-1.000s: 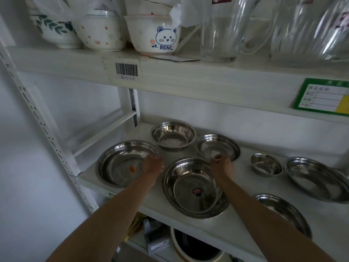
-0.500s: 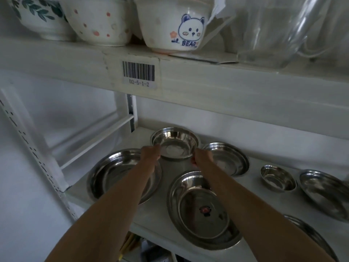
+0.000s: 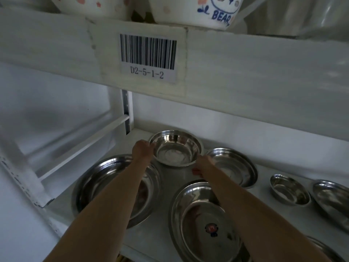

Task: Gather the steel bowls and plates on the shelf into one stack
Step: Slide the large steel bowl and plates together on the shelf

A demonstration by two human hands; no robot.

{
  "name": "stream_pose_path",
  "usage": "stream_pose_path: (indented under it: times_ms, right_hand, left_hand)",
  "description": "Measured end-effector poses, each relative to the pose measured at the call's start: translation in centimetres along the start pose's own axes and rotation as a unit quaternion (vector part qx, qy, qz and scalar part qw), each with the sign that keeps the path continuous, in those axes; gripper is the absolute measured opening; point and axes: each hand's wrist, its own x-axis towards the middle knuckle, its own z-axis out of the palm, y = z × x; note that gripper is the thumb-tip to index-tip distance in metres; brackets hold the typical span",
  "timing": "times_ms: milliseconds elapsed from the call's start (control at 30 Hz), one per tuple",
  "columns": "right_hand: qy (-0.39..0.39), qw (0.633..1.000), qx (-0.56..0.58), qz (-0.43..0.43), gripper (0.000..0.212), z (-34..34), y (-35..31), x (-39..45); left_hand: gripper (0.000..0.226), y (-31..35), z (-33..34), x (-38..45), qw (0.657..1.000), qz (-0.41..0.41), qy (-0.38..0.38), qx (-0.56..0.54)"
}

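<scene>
A deep steel bowl (image 3: 175, 148) sits at the back of the lower shelf (image 3: 166, 178). My left hand (image 3: 142, 150) grips its left rim and my right hand (image 3: 203, 165) grips its right front rim. A large steel plate (image 3: 98, 182) lies front left, partly under my left forearm. Another steel plate (image 3: 196, 220) with a red sticker lies front centre under my right forearm. A shallow steel dish (image 3: 238, 165) sits right of the bowl. A small steel bowl (image 3: 289, 190) and a further plate (image 3: 334, 201) lie at the right.
The upper shelf's thick front edge (image 3: 245, 69) with a barcode label (image 3: 148, 55) hangs low over the bowl. Ceramic bowls (image 3: 188, 10) stand on it. A white upright and cross brace (image 3: 81, 148) close off the left side. Another steel plate's rim (image 3: 324, 248) shows bottom right.
Both hands went from the front plates back to the deep bowl and closed on its rim. The camera moved closer and lower under the upper shelf.
</scene>
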Motion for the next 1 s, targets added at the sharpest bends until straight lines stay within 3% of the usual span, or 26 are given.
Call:
stream_pose_path:
  times_ms: [133, 267, 500, 700, 1000]
  right_hand:
    - [-0.014, 0.993, 0.085, 0.076, 0.028, 0.9, 0.2, 0.7]
    - [-0.013, 0.984, 0.152, 0.091, 0.022, 1.7, 0.8, 1.8]
    - [-0.006, 0.969, 0.214, 0.12, 0.012, 2.2, 1.4, 2.8]
    - [-0.023, 0.979, 0.189, 0.072, 0.015, 2.2, 1.5, 2.7]
    - [-0.004, 0.982, 0.183, 0.034, 0.02, 0.8, -0.3, 1.5]
  left_hand:
    - [0.051, -0.9, 0.8, 1.4, 1.0, -0.004, -0.002, 0.025]
    - [0.058, -1.4, 1.3, 2.4, 0.999, -0.028, 0.008, 0.021]
    - [0.03, -0.5, 1.9, 2.6, 0.997, -0.024, 0.0, 0.076]
    - [0.018, -0.6, 1.9, 3.2, 0.995, -0.019, 0.001, 0.096]
    - [0.016, 0.1, -0.3, 2.4, 0.998, -0.042, 0.022, -0.029]
